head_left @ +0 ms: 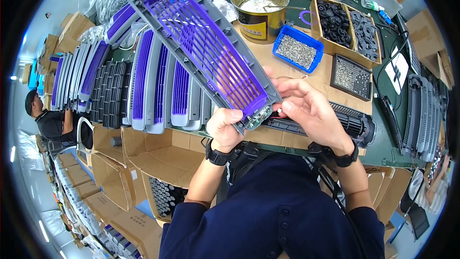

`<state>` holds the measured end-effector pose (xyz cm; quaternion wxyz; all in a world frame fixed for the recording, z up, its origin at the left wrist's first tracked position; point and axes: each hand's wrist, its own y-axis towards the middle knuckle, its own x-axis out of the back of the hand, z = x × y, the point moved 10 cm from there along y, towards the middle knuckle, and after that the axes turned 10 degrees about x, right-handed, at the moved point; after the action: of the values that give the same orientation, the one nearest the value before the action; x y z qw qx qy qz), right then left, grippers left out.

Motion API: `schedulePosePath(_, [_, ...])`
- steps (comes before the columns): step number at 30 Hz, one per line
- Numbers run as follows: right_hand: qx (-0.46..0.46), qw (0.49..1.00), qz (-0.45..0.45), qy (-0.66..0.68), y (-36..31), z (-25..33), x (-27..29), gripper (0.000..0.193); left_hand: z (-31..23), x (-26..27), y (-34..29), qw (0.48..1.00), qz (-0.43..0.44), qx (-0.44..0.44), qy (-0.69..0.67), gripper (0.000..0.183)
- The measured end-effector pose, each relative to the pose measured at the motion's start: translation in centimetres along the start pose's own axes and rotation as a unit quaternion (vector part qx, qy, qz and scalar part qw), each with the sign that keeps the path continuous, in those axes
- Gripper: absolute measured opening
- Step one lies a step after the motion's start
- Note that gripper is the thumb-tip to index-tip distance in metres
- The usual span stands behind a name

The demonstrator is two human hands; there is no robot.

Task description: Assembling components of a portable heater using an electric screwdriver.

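Observation:
A long grey housing panel [211, 62] with a purple slatted grille is tilted across the view, its lower end towards me. My left hand [224, 127] grips that lower end, thumb on the front beside a small green circuit board [258, 116]. At the panel's lower right edge is my right hand [314, 110], thumb and fingers drawn together near the board. A bit of red and white shows at its fingertips; what they pinch is too small to make out. Under my hands lies a dark fan unit [352, 122] with a ribbed black roller.
A blue tray of screws [298, 49], a paste tin [258, 12] with a stick, a wooden box of black parts [335, 24] and a dark screw tray [352, 77] stand beyond. More purple-grey housings [143, 76] line the left. Open cartons [163, 151] sit below; another person [52, 120] is far left.

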<state>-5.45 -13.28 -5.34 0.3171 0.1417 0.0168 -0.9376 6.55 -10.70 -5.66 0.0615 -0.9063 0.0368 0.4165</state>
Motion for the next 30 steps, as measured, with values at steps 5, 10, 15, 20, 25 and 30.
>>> schedulePosePath(5, [0.031,0.997,-0.057,-0.048,-1.5,0.1,0.3,0.016,-0.6,0.6,0.1,0.997,-0.005,-0.06,-0.038,0.091])
schedulePosePath(10, [0.097,0.987,-0.08,-0.102,-1.6,0.5,0.2,0.008,-0.3,0.7,0.2,0.997,-0.014,-0.056,-0.048,0.091])
schedulePosePath(15, [0.121,0.986,-0.088,-0.079,-1.4,1.3,0.1,0.009,-0.3,0.4,0.0,0.997,-0.004,-0.06,-0.05,0.092])
schedulePosePath(20, [0.139,0.985,-0.08,-0.068,-1.0,2.1,-0.5,0.011,-0.6,0.0,-0.4,0.997,-0.019,-0.079,0.012,0.092])
schedulePosePath(25, [0.121,0.988,-0.081,-0.046,-0.8,1.2,-0.4,0.012,-0.6,-0.4,-0.4,0.996,-0.008,-0.083,0.013,0.095])
schedulePosePath(30, [0.074,0.989,-0.102,-0.079,-0.7,0.2,-0.1,0.011,-0.6,-0.7,-0.5,0.998,-0.015,-0.065,0.017,0.095])
